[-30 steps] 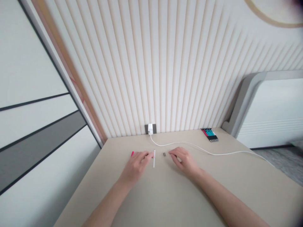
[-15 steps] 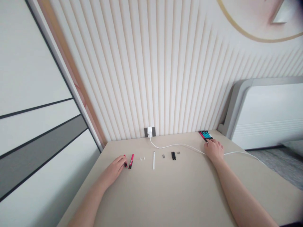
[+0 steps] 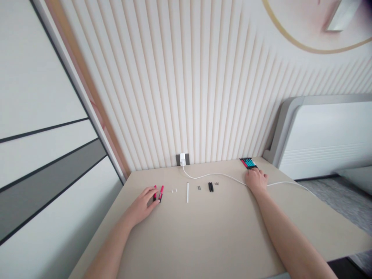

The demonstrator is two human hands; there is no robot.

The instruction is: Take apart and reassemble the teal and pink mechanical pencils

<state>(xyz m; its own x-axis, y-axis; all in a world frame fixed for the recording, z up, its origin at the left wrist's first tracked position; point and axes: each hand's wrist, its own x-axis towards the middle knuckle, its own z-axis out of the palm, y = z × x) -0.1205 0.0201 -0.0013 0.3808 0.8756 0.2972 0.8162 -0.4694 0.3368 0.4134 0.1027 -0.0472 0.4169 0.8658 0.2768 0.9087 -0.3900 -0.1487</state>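
My left hand lies flat on the beige desk, fingers stretched out. Its fingertips touch two short red-and-black pen pieces. Far to the right, my right hand rests with its fingers curled down onto the near end of a row of several teal, red and black pens by the wall. What those fingers grip is hidden. Between the hands lie small white bits, a thin white tube, a small grey piece, two black pieces and tiny grey bits.
A white charger sits in a wall socket, and its cable runs right across the desk under my right hand. A ribbed wall stands behind. A grey-and-white padded unit borders the desk's right side.
Both hands left the middle of the desk. The left went left to the red pen pieces and the right went to the pen row, uncovering the small parts between them.
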